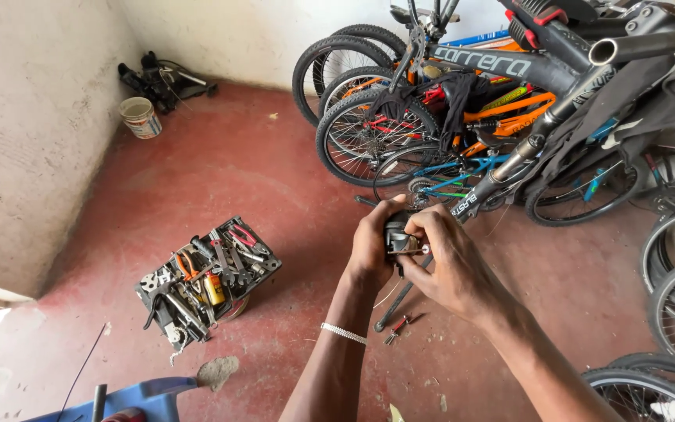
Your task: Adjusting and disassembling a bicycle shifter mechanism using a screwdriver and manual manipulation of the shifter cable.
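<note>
While both of your forearms reach out from the bottom of the view and meet over the red floor (pixel 220 180), your left hand (pixel 371 242) is curled around a small dark bicycle part (pixel 397 236), its grip clenched on the part's left side with the knuckles up and the thumb toward you. Your right hand (pixel 448 262) comes in from the right with the wrist bent; its fingers (pixel 431 223) wrap over the top of the same part and its grip is closed on it too, with a small pale metal tip showing between the fingers. A white bead bracelet (pixel 344 334) sits on your left wrist.

You hold the part above the floor, just in front of the row of parked bicycles (pixel 462 117). Its long axis seems to run roughly up and down, but your hands cover most of it, so you cannot tell which way it points.

Below your hands, a long dark rod (pixel 400 301) lies on the floor with small red-handled pliers (pixel 400 327) beside it. Well off to your left stands an open tool tray (pixel 208 281) crowded with wrenches and pliers, and a white bucket (pixel 141 117) stands by the wall.
</note>
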